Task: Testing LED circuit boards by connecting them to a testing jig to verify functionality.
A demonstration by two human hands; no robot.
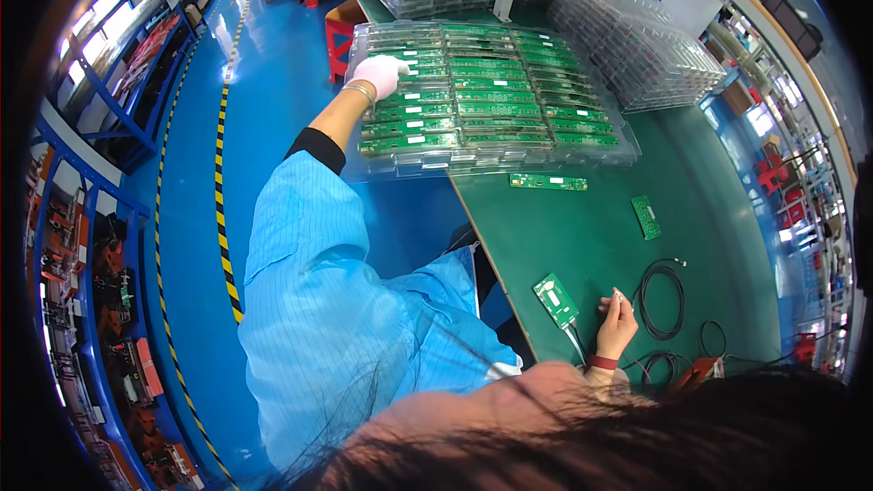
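My left hand [380,76] wears a white glove and reaches to the left column of a clear plastic tray [427,160] packed with rows of green circuit boards [496,86]. Its fingers are closed at the boards; what lies between them is hidden. Bare and with a red strap at the wrist, my right hand [617,327] hovers at the near part of the green table. Thumb and finger pinch a small white piece [617,294], too small to name. Beside this hand lies a circuit board with a white patch [554,300], with pale wires running from its lower end.
A long board [548,182] and a small board [646,217] lie on the green table [582,236]. A coiled black cable [661,300] is right of my right hand. Stacked clear trays [637,36] stand behind. Left are a blue floor, striped tape and shelves [100,309].
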